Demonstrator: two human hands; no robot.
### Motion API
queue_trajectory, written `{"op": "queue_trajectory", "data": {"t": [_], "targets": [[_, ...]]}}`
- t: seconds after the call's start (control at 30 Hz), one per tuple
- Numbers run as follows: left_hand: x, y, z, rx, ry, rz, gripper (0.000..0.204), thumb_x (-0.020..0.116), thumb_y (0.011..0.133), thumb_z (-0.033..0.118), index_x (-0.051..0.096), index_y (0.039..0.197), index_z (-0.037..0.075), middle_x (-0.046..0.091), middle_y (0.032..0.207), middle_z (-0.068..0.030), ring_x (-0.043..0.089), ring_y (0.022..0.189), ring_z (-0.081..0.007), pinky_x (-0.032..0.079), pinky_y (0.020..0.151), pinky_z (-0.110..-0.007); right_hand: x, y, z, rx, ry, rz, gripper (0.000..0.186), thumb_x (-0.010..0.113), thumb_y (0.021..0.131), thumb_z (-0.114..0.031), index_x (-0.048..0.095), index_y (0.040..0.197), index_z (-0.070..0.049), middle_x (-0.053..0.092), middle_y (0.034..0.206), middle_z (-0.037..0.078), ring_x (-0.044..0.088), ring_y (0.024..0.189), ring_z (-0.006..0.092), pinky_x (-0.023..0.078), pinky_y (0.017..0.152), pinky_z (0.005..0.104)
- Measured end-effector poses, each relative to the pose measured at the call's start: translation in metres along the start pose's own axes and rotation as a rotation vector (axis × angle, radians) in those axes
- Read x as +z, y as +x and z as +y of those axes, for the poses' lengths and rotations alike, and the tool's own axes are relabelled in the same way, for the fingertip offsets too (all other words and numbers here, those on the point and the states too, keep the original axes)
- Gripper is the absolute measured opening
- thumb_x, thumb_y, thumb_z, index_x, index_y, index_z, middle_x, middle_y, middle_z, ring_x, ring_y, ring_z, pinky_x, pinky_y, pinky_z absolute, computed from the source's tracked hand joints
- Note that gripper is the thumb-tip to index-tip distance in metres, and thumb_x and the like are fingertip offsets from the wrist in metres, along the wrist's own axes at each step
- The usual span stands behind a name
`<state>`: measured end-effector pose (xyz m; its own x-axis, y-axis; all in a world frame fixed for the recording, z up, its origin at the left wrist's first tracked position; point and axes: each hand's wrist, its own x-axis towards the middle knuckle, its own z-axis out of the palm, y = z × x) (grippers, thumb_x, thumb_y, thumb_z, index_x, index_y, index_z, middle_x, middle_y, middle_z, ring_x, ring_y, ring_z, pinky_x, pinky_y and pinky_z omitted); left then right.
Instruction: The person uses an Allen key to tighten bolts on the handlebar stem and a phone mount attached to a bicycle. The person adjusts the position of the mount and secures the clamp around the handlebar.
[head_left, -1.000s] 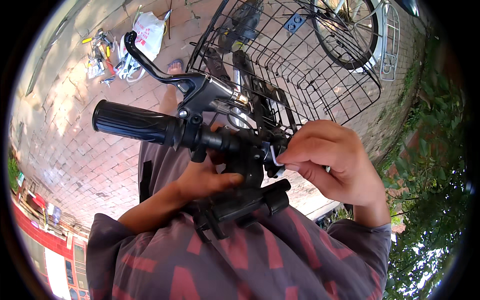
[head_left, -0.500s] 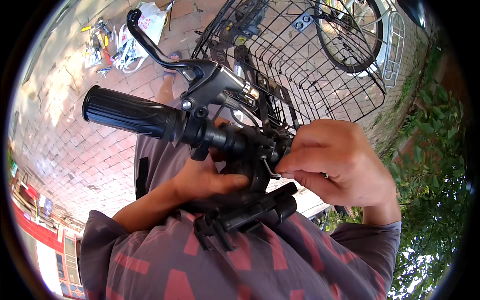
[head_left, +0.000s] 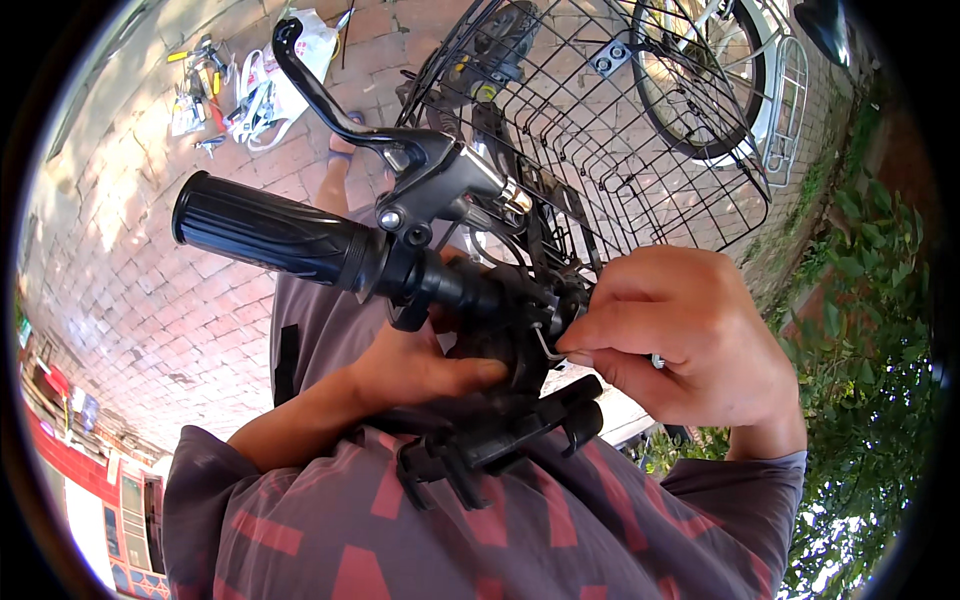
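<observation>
At the middle of the view, a little toward three o'clock, a bent metal key [head_left: 543,342] stands against the dark fittings of the bar [head_left: 462,290]. From the key, the right hand [head_left: 690,335] lies at three o'clock, its thumb and index fingers narrowed to a pinch on the key's near end. Whether the far end sits in a socket is too small to tell. The left hand [head_left: 425,373] is at nine o'clock, curled round the bar, thumb along the near side (the other fingers are mostly hidden behind it).

Compared with a second ago, the key slants more, while both hands keep the same hold. To my judgement that points to fine work on one fitting, the left hand steadying and the right hand turning or seating the key.

A ribbed grip [head_left: 275,235] runs out toward ten o'clock, with the brake lever [head_left: 350,130] above it at half past ten. The black cradle [head_left: 500,438] hangs at seven o'clock, close to the shirt [head_left: 480,540]. Toward one o'clock are the wire basket [head_left: 610,130] and, beyond it, a wheel [head_left: 706,152]. Tools [head_left: 208,85] lie far off at ten o'clock on the paving [head_left: 160,290], beside a white bag [head_left: 318,48].
</observation>
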<state>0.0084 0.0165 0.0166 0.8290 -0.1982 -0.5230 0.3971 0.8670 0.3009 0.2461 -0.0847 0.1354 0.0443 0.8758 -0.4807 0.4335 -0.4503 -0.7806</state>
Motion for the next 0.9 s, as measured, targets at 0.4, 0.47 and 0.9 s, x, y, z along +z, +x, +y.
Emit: {"op": "queue_trajectory", "data": {"t": [0.4, 0.47, 0.9], "targets": [[0.007, -0.003, 0.01, -0.037, 0.082, 0.097, 0.07, 0.084, 0.071, 0.009, 0.045, 0.129, 0.008, 0.059, 0.116, -0.0034, 0.062, 0.1, -0.0128, 0.05, 0.07, -0.026, -0.017, 0.016, -0.012, 0.066, -0.152, -0.166, 0.01, 0.079, 0.071, -0.008, 0.072, 0.077, -0.01, 0.059, 0.066, 0.002, 0.06, 0.059, 0.0255, 0.044, 0.05, 0.038], [0.008, -0.003, 0.012, -0.073, 0.071, 0.101, 0.07, 0.084, 0.071, 0.009, 0.045, 0.129, 0.008, 0.059, 0.114, -0.0029, 0.062, 0.099, -0.0119, 0.05, 0.069, -0.026, -0.019, 0.019, -0.014, 0.052, -0.163, -0.182, 0.01, 0.079, 0.07, -0.009, 0.072, 0.077, -0.01, 0.058, 0.067, 0.002, 0.06, 0.059, 0.0251, 0.044, 0.05, 0.0375], [0.007, 0.002, 0.011, -0.001, 0.103, 0.061, 0.067, 0.085, 0.071, 0.012, 0.048, 0.127, 0.009, 0.059, 0.106, 0.0002, 0.057, 0.083, -0.0072, 0.046, 0.065, -0.023, -0.02, 0.025, -0.013, -0.084, -0.22, -0.185, 0.013, 0.078, 0.067, -0.012, 0.073, 0.078, -0.012, 0.062, 0.073, -0.001, 0.06, 0.061, 0.0213, 0.045, 0.05, 0.0354]]}}
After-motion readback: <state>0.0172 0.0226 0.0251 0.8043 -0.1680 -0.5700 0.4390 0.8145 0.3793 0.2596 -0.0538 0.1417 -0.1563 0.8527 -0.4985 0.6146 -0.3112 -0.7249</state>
